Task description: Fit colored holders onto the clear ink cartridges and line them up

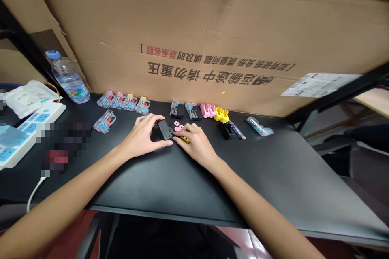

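My left hand (145,135) is closed round a black rectangular plastic part (165,130), with the thumb near its front end and the forefinger at its far edge. Close by on the right, my right hand (196,142) has its fingertips drawn together at the end of that part. Whatever those fingertips grip is too small and covered to make out. Small pink rings (176,124) lie just beyond the right fingers. Yellow rings (185,140) show partly from under that hand, and little black pieces (171,121) lie between the two hands.
Clear plastic assemblies (142,106) stand in a row at the back left, one (105,121) nearer. Behind my hands are black-and-clear units (193,111), pink clips (208,110), yellow clips (221,115) and a pen (237,130). A bottle (68,79) and power strip (39,123) stand left; cardboard (194,28) walls the back.
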`<state>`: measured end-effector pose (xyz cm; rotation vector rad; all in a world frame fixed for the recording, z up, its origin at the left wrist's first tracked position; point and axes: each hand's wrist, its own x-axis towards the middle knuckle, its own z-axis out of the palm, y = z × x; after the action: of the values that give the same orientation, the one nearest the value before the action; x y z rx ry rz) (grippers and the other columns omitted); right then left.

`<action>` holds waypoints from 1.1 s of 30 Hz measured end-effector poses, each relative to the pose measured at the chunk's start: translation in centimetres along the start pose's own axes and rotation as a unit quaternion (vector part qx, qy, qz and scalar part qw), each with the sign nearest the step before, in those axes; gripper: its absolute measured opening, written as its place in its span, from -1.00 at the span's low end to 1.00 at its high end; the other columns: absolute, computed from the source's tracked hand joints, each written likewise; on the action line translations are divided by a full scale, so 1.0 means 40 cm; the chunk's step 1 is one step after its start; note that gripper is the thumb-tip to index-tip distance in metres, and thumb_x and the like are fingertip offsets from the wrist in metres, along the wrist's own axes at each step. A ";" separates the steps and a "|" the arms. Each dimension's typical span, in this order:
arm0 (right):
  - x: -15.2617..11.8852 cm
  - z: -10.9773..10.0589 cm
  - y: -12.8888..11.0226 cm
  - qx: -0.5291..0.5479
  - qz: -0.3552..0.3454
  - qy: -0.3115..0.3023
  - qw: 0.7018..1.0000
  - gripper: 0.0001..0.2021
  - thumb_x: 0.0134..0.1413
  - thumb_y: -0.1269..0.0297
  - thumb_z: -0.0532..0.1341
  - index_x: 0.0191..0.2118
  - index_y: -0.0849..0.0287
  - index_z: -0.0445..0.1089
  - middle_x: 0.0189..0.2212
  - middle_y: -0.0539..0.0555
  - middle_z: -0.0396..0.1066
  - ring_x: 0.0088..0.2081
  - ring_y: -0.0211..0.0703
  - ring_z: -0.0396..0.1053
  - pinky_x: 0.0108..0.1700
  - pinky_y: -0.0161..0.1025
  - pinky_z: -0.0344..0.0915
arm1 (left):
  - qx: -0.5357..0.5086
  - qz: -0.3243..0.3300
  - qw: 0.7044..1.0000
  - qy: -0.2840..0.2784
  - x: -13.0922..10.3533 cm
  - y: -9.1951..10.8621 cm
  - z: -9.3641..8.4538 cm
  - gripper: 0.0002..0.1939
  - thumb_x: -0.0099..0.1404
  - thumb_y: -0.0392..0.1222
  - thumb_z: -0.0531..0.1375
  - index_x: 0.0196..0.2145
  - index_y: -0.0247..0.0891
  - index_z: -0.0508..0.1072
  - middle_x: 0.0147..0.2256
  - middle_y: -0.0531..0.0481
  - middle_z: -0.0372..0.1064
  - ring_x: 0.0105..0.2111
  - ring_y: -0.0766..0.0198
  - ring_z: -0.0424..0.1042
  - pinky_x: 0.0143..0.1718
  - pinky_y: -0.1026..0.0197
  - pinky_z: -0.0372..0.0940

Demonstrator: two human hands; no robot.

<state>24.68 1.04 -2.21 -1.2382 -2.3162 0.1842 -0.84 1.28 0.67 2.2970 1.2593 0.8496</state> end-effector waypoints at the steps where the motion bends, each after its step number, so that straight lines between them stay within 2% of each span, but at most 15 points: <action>1: 0.000 -0.001 -0.001 0.002 -0.005 0.000 1.000 -0.85 0.42 0.22 0.34 -0.07 0.07 0.68 -0.19 0.18 0.57 -0.14 0.08 0.45 -0.08 0.01 0.40 | -0.007 -0.006 1.000 -0.005 0.000 0.001 0.000 -0.31 0.27 0.19 0.48 0.19 -0.11 0.34 0.12 -0.14 0.48 0.16 -0.10 0.43 0.28 -0.23 0.29; 5: -0.002 -0.009 -0.008 0.012 -0.028 -0.010 1.000 -0.84 0.44 0.25 0.30 -0.18 0.08 0.64 -0.17 0.17 0.60 -0.15 0.05 0.43 -0.07 0.00 0.36 | -0.017 -0.011 1.000 -0.019 -0.002 0.001 0.000 -0.34 0.28 0.16 0.46 0.18 -0.12 0.34 0.12 -0.16 0.51 0.11 -0.08 0.48 0.30 -0.26 0.28; 9: -0.003 -0.017 -0.018 0.010 -0.051 -0.026 0.998 -0.87 0.45 0.29 0.28 -0.06 0.11 0.61 -0.16 0.16 0.64 -0.19 0.04 0.41 -0.08 -0.02 0.35 | -0.008 -0.001 1.000 -0.021 -0.005 -0.005 0.007 -0.32 0.36 0.11 0.41 0.28 -0.14 0.30 0.17 -0.18 0.50 0.15 -0.08 0.47 0.34 -0.26 0.23; 13: -0.001 -0.018 -0.025 -0.001 -0.062 -0.021 0.998 -0.81 0.47 0.32 0.23 0.00 0.14 0.61 -0.20 0.17 0.66 -0.21 0.06 0.41 -0.11 -0.02 0.34 | -0.038 0.002 0.999 -0.018 -0.005 -0.012 0.011 -0.33 0.40 0.12 0.37 0.33 -0.13 0.31 0.20 -0.19 0.49 0.15 -0.05 0.49 0.29 -0.19 0.31; 16: 0.001 -0.015 -0.026 0.008 -0.051 -0.014 0.999 -0.76 0.45 0.37 0.18 -0.01 0.15 0.63 -0.22 0.19 0.67 -0.20 0.07 0.43 -0.11 0.00 0.35 | -0.046 0.003 0.999 -0.015 -0.004 -0.014 0.009 -0.34 0.41 0.13 0.36 0.33 -0.14 0.32 0.19 -0.19 0.50 0.14 -0.05 0.50 0.28 -0.18 0.32; 19: 0.002 -0.015 -0.030 0.096 0.003 0.027 0.995 -0.77 0.38 0.36 0.22 -0.06 0.11 0.66 -0.20 0.17 0.68 -0.20 0.05 0.47 -0.08 0.00 0.40 | -0.036 0.004 0.999 -0.013 -0.004 -0.012 0.008 -0.35 0.44 0.12 0.35 0.34 -0.15 0.31 0.19 -0.18 0.49 0.17 -0.06 0.47 0.30 -0.19 0.30; 21: 0.003 -0.018 -0.036 0.209 0.076 0.054 0.973 -0.80 0.35 0.27 0.27 -0.08 0.09 0.67 -0.19 0.15 0.68 -0.22 0.00 0.52 -0.09 -0.03 0.46 | -0.028 0.007 1.000 -0.013 -0.004 -0.009 0.007 -0.34 0.44 0.11 0.35 0.35 -0.14 0.30 0.18 -0.18 0.49 0.19 -0.08 0.45 0.30 -0.19 0.29; 23: 0.005 -0.023 -0.045 0.329 0.148 0.063 0.931 -0.79 0.31 0.14 0.35 -0.08 0.08 0.67 -0.15 0.14 0.69 -0.20 -0.01 0.58 -0.09 -0.06 0.51 | -0.016 0.015 1.000 -0.014 -0.005 -0.005 0.006 -0.33 0.42 0.10 0.37 0.35 -0.13 0.29 0.18 -0.17 0.48 0.20 -0.09 0.43 0.31 -0.19 0.27; 26: 0.008 -0.026 -0.059 0.432 0.197 0.056 0.878 -0.68 0.20 -0.01 0.44 -0.07 0.08 0.68 -0.09 0.14 0.70 -0.10 0.03 0.63 0.02 -0.01 0.55 | -0.001 0.038 0.999 -0.010 -0.005 0.002 0.004 -0.34 0.40 0.03 0.40 0.34 -0.11 0.30 0.18 -0.17 0.46 0.21 -0.08 0.44 0.35 -0.21 0.23; 29: 0.008 -0.023 -0.067 0.450 0.203 0.049 0.868 -0.65 0.15 -0.07 0.48 -0.09 0.06 0.68 -0.09 0.12 0.70 -0.05 0.06 0.64 0.11 0.05 0.55 | -0.004 0.053 0.999 -0.002 -0.003 0.005 0.003 -0.36 0.38 -0.06 0.40 0.33 -0.07 0.32 0.19 -0.17 0.43 0.21 -0.09 0.45 0.34 -0.24 0.25; 33: 0.008 -0.012 -0.070 0.453 0.200 0.040 0.868 -0.64 0.12 -0.09 0.49 -0.12 0.08 0.69 -0.09 0.13 0.71 -0.03 0.07 0.65 0.13 0.06 0.56 | -0.067 0.063 0.996 0.009 -0.003 -0.002 0.010 -0.38 0.36 -0.12 0.39 0.31 -0.07 0.35 0.17 -0.17 0.39 0.09 0.01 0.53 0.18 -0.12 0.46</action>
<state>22.70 -0.37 -0.70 -1.1255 -1.5057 1.1804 -0.67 1.21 0.28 2.2846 1.0400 0.9684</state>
